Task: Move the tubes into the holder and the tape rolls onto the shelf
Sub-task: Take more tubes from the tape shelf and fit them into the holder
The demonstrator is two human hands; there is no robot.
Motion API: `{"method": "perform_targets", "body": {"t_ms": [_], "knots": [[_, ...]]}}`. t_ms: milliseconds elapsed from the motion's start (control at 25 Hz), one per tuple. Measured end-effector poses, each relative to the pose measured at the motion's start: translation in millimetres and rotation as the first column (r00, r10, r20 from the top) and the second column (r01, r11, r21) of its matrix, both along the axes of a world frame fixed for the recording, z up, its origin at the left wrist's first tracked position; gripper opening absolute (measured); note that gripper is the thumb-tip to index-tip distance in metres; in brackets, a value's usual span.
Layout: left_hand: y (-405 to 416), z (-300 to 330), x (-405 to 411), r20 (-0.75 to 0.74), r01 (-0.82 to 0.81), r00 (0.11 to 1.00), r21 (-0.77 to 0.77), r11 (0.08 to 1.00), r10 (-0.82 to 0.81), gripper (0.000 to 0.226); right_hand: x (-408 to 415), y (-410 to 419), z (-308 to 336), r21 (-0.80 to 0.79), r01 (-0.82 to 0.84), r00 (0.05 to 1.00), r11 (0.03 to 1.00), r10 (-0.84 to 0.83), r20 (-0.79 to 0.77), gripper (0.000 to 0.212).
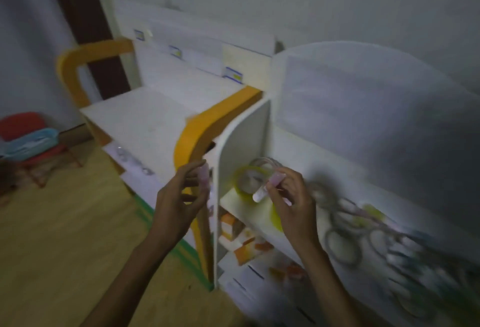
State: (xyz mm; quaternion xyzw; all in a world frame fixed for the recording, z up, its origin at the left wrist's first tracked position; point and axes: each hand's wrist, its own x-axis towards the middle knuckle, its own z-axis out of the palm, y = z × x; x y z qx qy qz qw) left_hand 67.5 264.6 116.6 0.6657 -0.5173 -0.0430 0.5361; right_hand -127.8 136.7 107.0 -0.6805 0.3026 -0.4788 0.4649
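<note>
While both hands [179,196] [291,202] pinch pink tubes [265,189], tape rolls [249,181] crowd the shelf [244,204].

Dim, murky view; heavy motion blur smears the lower right; wide-angle bending at edges

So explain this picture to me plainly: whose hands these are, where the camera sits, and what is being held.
There is no machine here. One camera worn on a person's head looks forward and down, so both arms reach in from the bottom edge. The left hand pinches a small pinkish tube, and the right hand holds another pinkish tube. Behind them stands a white shelf unit with a yellow-rimmed tape roll on one shelf. The picture is blurred by motion, so the items at right cannot be told apart.
</note>
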Motion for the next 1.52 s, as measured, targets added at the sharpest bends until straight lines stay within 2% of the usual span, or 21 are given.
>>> {"method": "perform_targets", "body": {"t_ms": [200, 400, 680, 960, 1080, 1280, 1400, 1480, 1520], "knots": [[53, 13, 118, -0.081, -0.083, 0.993, -0.033, 0.996, 0.08, 0.052, 140, 43, 23, -0.058, -0.113, 0.992, 0.992, 0.117, 0.054, 0.032], [83, 17, 218, -0.168, -0.055, 0.984, -0.013, 0.998, 0.052, 0.055, 254, 81, 31, -0.073, -0.187, 0.98, 0.98, 0.192, 0.055, 0.037], [64, 14, 318, -0.186, -0.017, 0.982, 0.008, 1.0, 0.019, 0.057, 356, 61, 20, 0.071, -0.137, 0.989, 0.988, 0.132, 0.07, 0.037], [-21, 0, 391, -0.167, 0.093, 0.982, 0.046, 0.995, -0.084, 0.058, 416, -4, -10, 0.147, -0.045, 0.996, 0.988, 0.033, 0.085, 0.038], [-68, 0, 407, -0.166, 0.182, 0.972, 0.086, 0.98, -0.166, 0.061, 423, -42, -19, 0.241, 0.051, 0.984, 0.969, -0.09, 0.152, 0.038], [-135, -10, 418, -0.165, 0.316, 0.941, 0.111, 0.942, -0.296, 0.063, 414, -72, -28, 0.276, 0.239, 0.951, 0.931, -0.282, 0.128, 0.036], [-165, -15, 415, -0.199, 0.411, 0.901, 0.106, 0.905, -0.386, 0.062, 405, -80, -35, 0.219, 0.401, 0.903, 0.89, -0.424, 0.071, 0.03], [-185, -19, 410, -0.206, 0.465, 0.875, 0.104, 0.879, -0.438, 0.06, 401, -87, -35, 0.136, 0.439, 0.892, 0.888, -0.449, 0.057, 0.016], [-193, -21, 408, -0.198, 0.488, 0.864, 0.101, 0.867, -0.463, 0.058, 399, -89, -37, 0.096, 0.442, 0.892, 0.892, -0.448, 0.058, 0.019]]}}
